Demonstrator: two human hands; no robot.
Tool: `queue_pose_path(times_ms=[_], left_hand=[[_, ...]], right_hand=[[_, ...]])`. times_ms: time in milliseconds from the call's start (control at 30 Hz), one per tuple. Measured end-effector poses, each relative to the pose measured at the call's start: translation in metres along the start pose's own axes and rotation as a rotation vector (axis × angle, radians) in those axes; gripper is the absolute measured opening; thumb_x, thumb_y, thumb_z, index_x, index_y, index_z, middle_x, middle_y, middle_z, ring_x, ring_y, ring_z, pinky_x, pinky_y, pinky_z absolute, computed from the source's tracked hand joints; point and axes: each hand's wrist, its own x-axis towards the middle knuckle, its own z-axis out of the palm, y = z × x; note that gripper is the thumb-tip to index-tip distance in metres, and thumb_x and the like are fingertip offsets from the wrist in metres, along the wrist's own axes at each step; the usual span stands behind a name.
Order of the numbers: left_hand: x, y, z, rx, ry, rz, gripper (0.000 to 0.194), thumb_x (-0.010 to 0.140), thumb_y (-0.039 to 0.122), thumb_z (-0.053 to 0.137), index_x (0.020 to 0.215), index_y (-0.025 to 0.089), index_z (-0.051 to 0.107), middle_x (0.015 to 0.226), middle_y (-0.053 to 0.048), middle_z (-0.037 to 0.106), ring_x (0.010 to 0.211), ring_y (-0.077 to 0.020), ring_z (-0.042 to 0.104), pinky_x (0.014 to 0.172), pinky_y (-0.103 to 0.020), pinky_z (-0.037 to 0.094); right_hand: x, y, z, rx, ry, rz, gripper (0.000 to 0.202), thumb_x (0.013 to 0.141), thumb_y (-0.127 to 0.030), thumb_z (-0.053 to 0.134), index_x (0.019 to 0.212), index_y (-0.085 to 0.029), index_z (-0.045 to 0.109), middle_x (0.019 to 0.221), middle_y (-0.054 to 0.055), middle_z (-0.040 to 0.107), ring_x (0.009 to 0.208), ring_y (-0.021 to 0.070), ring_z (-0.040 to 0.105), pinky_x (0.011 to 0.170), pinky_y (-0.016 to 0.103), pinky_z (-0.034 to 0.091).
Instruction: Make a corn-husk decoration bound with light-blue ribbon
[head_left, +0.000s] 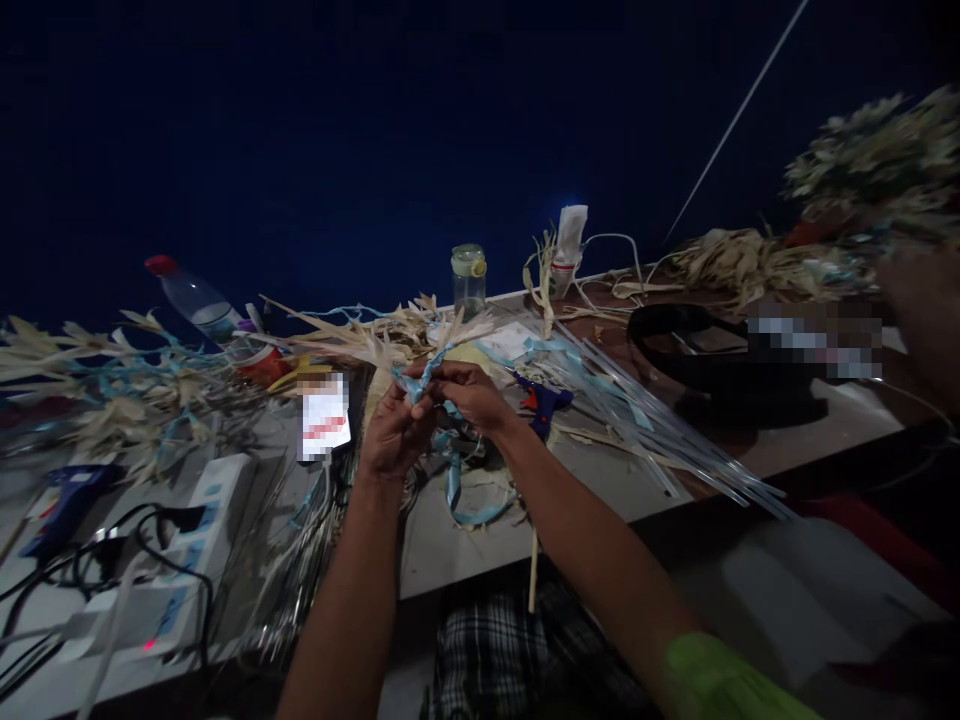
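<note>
My left hand and my right hand meet over the table, fingers pinched together. Between them is a light blue ribbon, wound around the lower part of a piece made of pale dried husk strips. Both hands grip the ribbon at this spot; the fingers partly cover it. A loose loop of blue ribbon hangs below onto the tabletop. Just right of my right hand lies a blue glue gun with an orange trigger. Left of my left hand sits a lit phone, its screen blurred out.
Clear glue sticks spread across the right side near a black object. A power strip with cables and another glue gun lie left. Husk flowers, a tilted bottle, a jar and a paper cup stand behind.
</note>
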Motion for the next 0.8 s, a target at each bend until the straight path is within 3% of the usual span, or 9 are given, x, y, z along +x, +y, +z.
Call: queue_pose_path(times_ms=[233, 333, 433, 533, 633, 800], left_hand=[[0.003, 0.002, 0.002, 0.041, 0.082, -0.002, 0.03, 0.064, 0.021, 0.069, 0.092, 0.02, 0.057, 0.056, 0.008, 0.047, 0.034, 0.0022, 0.028, 0.045, -0.014, 0.04], [0.004, -0.001, 0.003, 0.055, 0.088, -0.032, 0.037, 0.064, 0.024, 0.07, 0.098, 0.019, 0.057, 0.056, 0.008, 0.046, 0.034, 0.0024, 0.027, 0.041, -0.012, 0.037], [0.005, -0.003, 0.002, 0.075, 0.131, -0.019, 0.035, 0.064, 0.025, 0.07, 0.096, 0.017, 0.058, 0.056, 0.007, 0.047, 0.038, 0.0009, 0.036, 0.046, -0.013, 0.041], [0.008, -0.005, -0.003, 0.12, 0.203, 0.052, 0.026, 0.065, 0.024, 0.07, 0.085, 0.017, 0.055, 0.059, 0.005, 0.052, 0.049, -0.002, 0.047, 0.049, -0.012, 0.041], [0.01, -0.008, -0.007, 0.206, 0.278, 0.171, 0.024, 0.065, 0.024, 0.069, 0.079, 0.018, 0.051, 0.062, 0.004, 0.055, 0.052, -0.0029, 0.049, 0.046, -0.01, 0.036], [0.013, -0.012, -0.01, 0.493, 0.404, 0.37, 0.016, 0.069, 0.022, 0.063, 0.08, 0.017, 0.052, 0.064, 0.004, 0.055, 0.055, -0.0045, 0.049, 0.05, -0.014, 0.037]], right_hand=[[0.002, 0.0, -0.001, -0.042, 0.02, -0.096, 0.016, 0.068, -0.027, 0.062, 0.079, -0.018, 0.069, 0.09, 0.004, 0.061, 0.086, 0.0148, 0.056, 0.074, 0.025, 0.044], [0.002, -0.001, -0.003, 0.0, -0.02, -0.054, 0.017, 0.068, -0.03, 0.063, 0.079, -0.018, 0.067, 0.097, 0.004, 0.058, 0.077, 0.0122, 0.056, 0.071, 0.025, 0.045], [0.005, 0.004, -0.005, -0.002, -0.015, -0.054, 0.015, 0.068, -0.03, 0.062, 0.076, -0.017, 0.065, 0.097, 0.003, 0.058, 0.069, 0.0095, 0.055, 0.068, 0.024, 0.045], [0.008, 0.01, -0.004, -0.111, 0.065, -0.087, 0.014, 0.07, -0.027, 0.058, 0.078, -0.016, 0.062, 0.086, 0.002, 0.059, 0.067, 0.0093, 0.053, 0.068, 0.023, 0.043], [0.008, 0.013, -0.001, -0.315, 0.14, -0.087, 0.014, 0.073, -0.022, 0.049, 0.081, -0.016, 0.059, 0.072, 0.0, 0.057, 0.067, 0.0103, 0.051, 0.066, 0.023, 0.041], [0.005, 0.011, -0.002, -0.594, 0.066, -0.154, 0.015, 0.073, -0.017, 0.044, 0.073, -0.016, 0.059, 0.075, 0.002, 0.059, 0.073, 0.0124, 0.052, 0.072, 0.024, 0.04]])
